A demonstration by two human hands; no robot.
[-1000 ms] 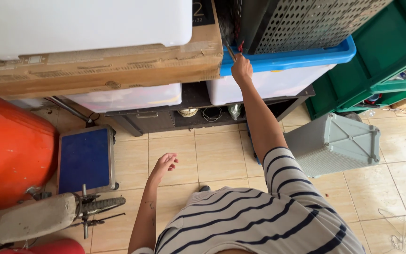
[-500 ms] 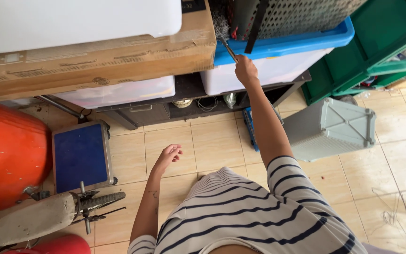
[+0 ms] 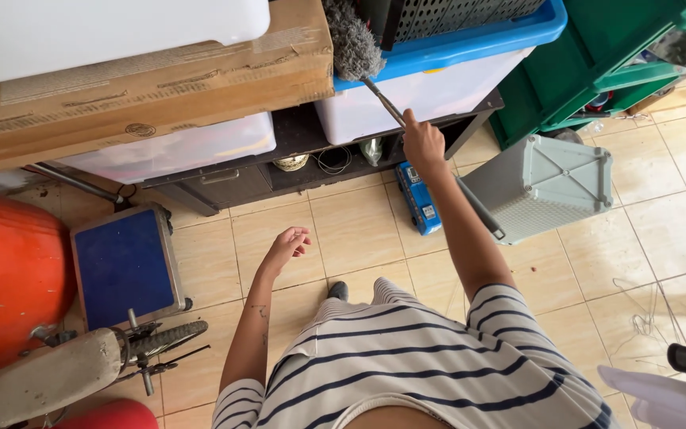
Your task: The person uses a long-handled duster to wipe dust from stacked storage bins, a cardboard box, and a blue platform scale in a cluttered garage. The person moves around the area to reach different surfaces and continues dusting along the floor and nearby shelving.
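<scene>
Head view: a grey duster held up against stacked storage boxes.

The right hand point(image 3: 423, 144), upper centre of the frame, is clamped on the thin handle of the duster point(image 3: 352, 41); its fluffy grey head sits at the top edge — between the cardboard box point(image 3: 160, 87) and the blue-lidded white bin point(image 3: 430, 79), touching the lid's corner. The left hand point(image 3: 287, 246) hangs over the tiled floor point(image 3: 359, 230) at centre, fingers loosely apart, holding nothing. A pale grey basket point(image 3: 545, 195) lies overturned at right — a blue platform scale point(image 3: 125, 266) at left.
</scene>
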